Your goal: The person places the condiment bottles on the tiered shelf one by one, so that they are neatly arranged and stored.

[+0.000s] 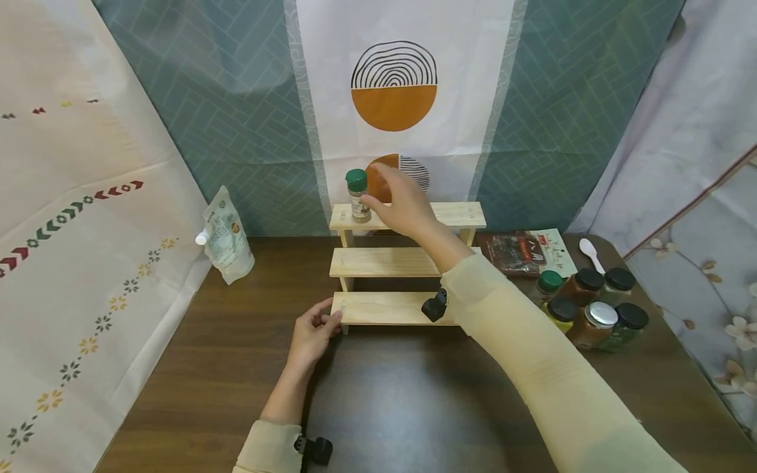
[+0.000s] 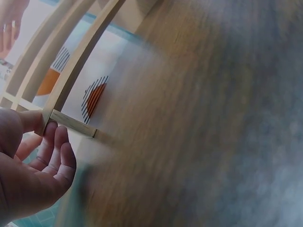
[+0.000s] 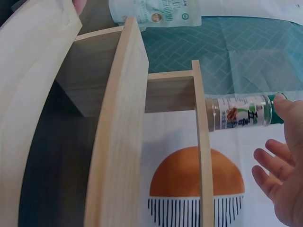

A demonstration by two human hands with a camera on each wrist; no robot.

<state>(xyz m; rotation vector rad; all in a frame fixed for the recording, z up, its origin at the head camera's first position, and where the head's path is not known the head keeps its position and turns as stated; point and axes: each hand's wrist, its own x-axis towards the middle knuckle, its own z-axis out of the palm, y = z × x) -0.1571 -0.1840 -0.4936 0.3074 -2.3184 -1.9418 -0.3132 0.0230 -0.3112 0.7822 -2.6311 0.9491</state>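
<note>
A small spice jar [image 1: 358, 205] with a green cap stands upright at the left end of the top step of a three-tier wooden rack [image 1: 387, 263]. Beside it is my right hand [image 1: 405, 202], fingers spread apart. From the right wrist view, the thumb lies right at the green cap of the jar [image 3: 241, 112], while the other fingers are away from the glass. My left hand [image 1: 313, 332] pinches the left end of the lowest step between thumb and fingers; the left wrist view shows this hand [image 2: 38, 161] at the corner of the board.
Several spice jars [image 1: 600, 315] with black, green and silver lids cluster on the right of the brown table [image 1: 248, 381]. Behind them lie flat packets [image 1: 526, 253] and a white spoon [image 1: 591, 255]. A spouted pouch [image 1: 227, 236] stands at the back left, before a patterned cloth [image 1: 248, 131].
</note>
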